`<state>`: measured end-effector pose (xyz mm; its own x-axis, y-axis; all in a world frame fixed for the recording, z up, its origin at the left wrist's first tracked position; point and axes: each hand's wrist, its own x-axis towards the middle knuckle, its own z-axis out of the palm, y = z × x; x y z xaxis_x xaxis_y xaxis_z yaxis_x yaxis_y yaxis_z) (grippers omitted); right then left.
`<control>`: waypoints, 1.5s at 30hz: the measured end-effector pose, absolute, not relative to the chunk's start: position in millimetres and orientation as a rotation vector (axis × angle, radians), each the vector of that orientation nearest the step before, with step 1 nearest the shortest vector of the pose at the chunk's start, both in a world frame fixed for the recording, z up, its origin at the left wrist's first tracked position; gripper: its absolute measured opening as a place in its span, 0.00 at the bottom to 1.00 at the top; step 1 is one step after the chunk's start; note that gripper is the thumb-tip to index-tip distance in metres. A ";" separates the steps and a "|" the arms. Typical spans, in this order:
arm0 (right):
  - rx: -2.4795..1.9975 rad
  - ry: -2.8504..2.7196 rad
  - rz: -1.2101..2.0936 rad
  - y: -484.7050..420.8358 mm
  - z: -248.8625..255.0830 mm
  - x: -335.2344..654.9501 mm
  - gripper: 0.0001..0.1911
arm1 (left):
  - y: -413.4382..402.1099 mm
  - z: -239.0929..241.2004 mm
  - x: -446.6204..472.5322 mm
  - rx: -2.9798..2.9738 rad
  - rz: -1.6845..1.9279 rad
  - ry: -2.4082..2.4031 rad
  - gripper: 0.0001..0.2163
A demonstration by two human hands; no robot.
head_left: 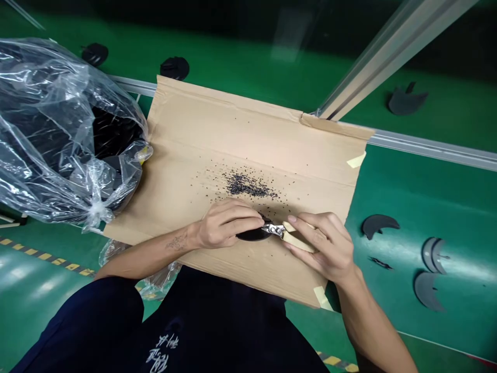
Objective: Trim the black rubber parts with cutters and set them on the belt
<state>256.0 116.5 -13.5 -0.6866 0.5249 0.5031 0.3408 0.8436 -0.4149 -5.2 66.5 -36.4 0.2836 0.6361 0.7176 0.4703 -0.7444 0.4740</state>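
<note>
My left hand [229, 224] is closed on a dark, rounded plastic part [254, 234] low over the cardboard sheet [186, 129]; the fingers hide much of it. In my right hand [328, 243] is a pair of nippers with pale yellow handles [298, 241]. Their metal jaws touch the part's edge near my left fingertips, and the handles stand somewhat apart. A scatter of small black plastic bits [248, 185] lies on the cardboard just beyond my hands.
At the left stands a large clear plastic bag [73, 140] with black parts inside. Several dark curved pieces [378, 225] lie on the green surface [446, 197] at right. More dark parts [174, 68] lie beyond the cardboard. A metal post [388, 62] rises at the back right.
</note>
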 end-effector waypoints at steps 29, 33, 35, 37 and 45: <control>-0.893 -2.245 0.444 113.7 -16.4 249.2 0.29 | 69.8 -26.8 -8.1 1.431 1.454 1.092 0.12; -0.861 -2.198 0.579 108.9 -17.0 247.6 0.30 | 71.2 -29.0 -6.1 1.253 1.342 0.940 0.11; -0.828 -2.203 0.581 107.1 -18.4 247.2 0.32 | 70.7 -29.7 -3.4 1.233 1.319 0.885 0.14; -0.789 -2.218 0.562 106.3 -19.9 247.2 0.32 | 70.3 -30.0 -0.7 1.236 1.294 0.846 0.17; -0.678 -2.275 0.489 108.0 -20.6 249.0 0.34 | 70.7 -32.1 3.3 1.186 1.227 0.755 0.19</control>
